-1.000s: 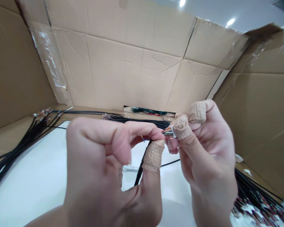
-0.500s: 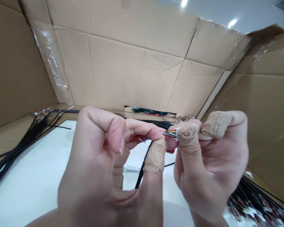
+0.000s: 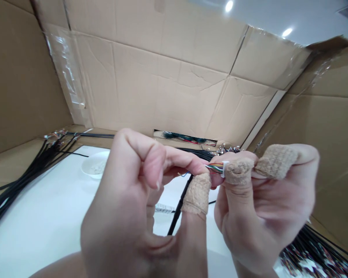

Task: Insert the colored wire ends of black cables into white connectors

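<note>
Two hands meet at mid-frame: left hand closed on a black cable, right hand pinching colored wires. Fingertips hide the wire ends; any join cannot be made out.

Left hand and right hand close together, fingertips meeting at the thin wires. Only a narrow gap below, crossed by a black cable. Free air above the hands, up to the cardboard wall. Hand could pass over the white tabletop beside the bowl; black cable bundle blocks far left. Second bundle lower right, against the cardboard side wall.
</note>
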Demonstrator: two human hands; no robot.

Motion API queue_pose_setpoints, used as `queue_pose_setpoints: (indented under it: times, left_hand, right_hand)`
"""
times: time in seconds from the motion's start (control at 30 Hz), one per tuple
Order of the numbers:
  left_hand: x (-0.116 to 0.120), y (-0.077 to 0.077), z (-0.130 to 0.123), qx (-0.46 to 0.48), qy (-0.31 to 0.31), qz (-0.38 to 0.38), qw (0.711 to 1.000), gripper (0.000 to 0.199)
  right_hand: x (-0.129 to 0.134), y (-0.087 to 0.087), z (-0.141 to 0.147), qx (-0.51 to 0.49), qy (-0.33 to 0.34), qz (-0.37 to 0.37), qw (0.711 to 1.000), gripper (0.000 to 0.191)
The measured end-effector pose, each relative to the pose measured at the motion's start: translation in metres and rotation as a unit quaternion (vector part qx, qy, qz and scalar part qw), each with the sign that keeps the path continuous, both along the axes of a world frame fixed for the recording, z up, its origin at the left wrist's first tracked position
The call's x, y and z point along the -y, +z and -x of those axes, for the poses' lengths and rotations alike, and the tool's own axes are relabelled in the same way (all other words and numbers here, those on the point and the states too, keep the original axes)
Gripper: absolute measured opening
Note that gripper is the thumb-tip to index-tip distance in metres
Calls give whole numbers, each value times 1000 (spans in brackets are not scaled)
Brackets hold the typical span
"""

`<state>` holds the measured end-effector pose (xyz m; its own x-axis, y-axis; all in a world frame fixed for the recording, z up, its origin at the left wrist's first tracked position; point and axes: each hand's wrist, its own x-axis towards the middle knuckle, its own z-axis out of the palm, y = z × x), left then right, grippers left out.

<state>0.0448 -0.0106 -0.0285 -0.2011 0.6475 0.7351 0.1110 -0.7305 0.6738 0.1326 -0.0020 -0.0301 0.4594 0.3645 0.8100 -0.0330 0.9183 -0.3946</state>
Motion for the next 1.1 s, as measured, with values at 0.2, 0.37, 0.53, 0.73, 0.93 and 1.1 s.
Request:
queue_pose_setpoints:
  times: [0.2,0.37,0.53,0.73,0.93,1.1]
  left_hand:
    - [1,1,7,-1,-34,7,999,41]
    - [1,4,7,-14,-15,17,1000,39]
    - [3,6,5,-16,4,23,1000,36]
    - [2,7,4,-2,-20,34,999,36]
    - [1,6,8,-40,12,16,999,37]
    - [1,4,6,-58,34,19,998,37]
  right_hand:
    - [-2,-1,0,5,-5,-28,1000,31]
    - [-2,-3,-1,23,-6,-28,999,30]
    - [-1,-3,-1,23,-17,-30,999,29]
    - [-1,-3,-1,23,-6,-21,999,29]
    - [-1,-5,-2,19,-18,-21,999,28]
    - [-2,-4,3,31,-47,-41,998,25]
